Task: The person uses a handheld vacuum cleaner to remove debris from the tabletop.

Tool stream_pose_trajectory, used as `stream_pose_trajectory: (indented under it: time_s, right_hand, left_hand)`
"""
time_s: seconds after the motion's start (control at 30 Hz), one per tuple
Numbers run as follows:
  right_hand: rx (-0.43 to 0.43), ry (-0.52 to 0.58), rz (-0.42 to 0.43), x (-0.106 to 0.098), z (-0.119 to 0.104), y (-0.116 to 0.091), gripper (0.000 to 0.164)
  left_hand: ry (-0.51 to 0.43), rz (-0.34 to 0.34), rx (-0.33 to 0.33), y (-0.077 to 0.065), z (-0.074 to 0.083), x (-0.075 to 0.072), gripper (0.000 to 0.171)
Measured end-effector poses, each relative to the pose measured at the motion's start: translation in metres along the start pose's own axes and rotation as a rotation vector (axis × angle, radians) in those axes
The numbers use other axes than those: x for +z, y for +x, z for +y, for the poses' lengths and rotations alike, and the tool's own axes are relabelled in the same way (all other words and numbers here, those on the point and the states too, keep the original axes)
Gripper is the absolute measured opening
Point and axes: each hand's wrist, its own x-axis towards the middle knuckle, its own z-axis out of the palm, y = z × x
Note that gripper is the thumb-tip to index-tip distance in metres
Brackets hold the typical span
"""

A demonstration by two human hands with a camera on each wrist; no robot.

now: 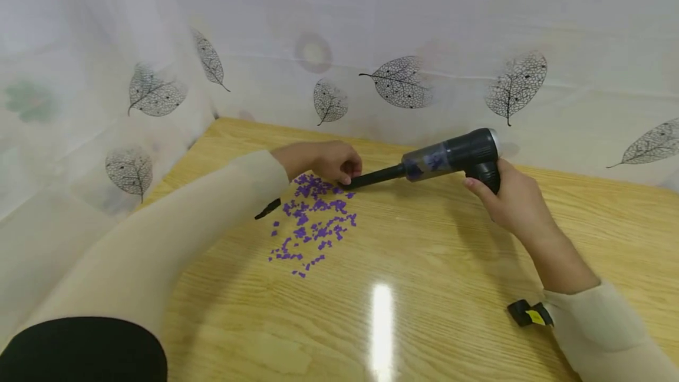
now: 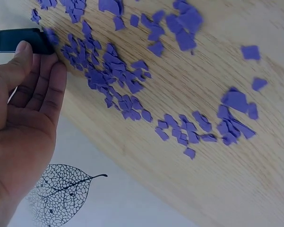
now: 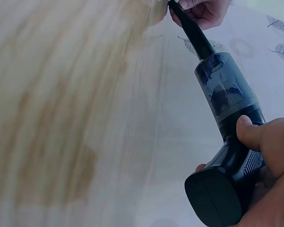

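Observation:
A black handheld vacuum cleaner [image 1: 427,161] slants over the table, its clear dust cup [image 3: 225,90] holding some purple bits. My right hand [image 1: 522,199] grips its handle, with the thumb lying along the body in the right wrist view. At the far end of the long black nozzle [image 1: 378,176], my left hand [image 1: 334,161] pinches the tip between thumb and fingers. Torn purple paper scraps [image 2: 116,71] lie scattered around that tip. They spread from the left hand towards the front in the head view.
The light wood table [image 1: 424,287] meets a pale curtain [image 1: 254,46] with a leaf print along its back and left edges. Dark straps [image 1: 522,313] stick out by the right sleeve cuff. A black round shape [image 1: 85,349] fills the lower left corner.

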Motion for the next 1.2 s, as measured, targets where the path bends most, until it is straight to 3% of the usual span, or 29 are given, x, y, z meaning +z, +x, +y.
stream_pose_trajectory:
  time_s: [0.3,0.47,0.77,1.03,1.2]
  right_hand:
    - [-0.006,0.007,0.015,-0.001,-0.005,-0.002,0.063]
    - [0.003,-0.007,0.013,-0.009,0.003,-0.002,0.064]
    - [0.028,-0.026,-0.007,-0.019,0.016,-0.004,0.064]
    - [0.011,-0.024,0.007,-0.010,0.005,-0.005,0.061]
    - [-0.002,-0.010,0.015,-0.004,-0.002,-0.007,0.061]
  left_hand:
    - [0.019,0.031,-0.013,-0.003,0.002,0.004,0.011]
    - [0.076,0.061,0.005,0.006,0.009,0.009,0.010]
    - [0.087,0.036,0.015,0.019,0.024,0.006,0.011]
    - [0.125,0.025,0.023,0.007,0.016,0.006,0.015]
    - [0.069,0.003,0.015,-0.004,0.009,0.008,0.016]
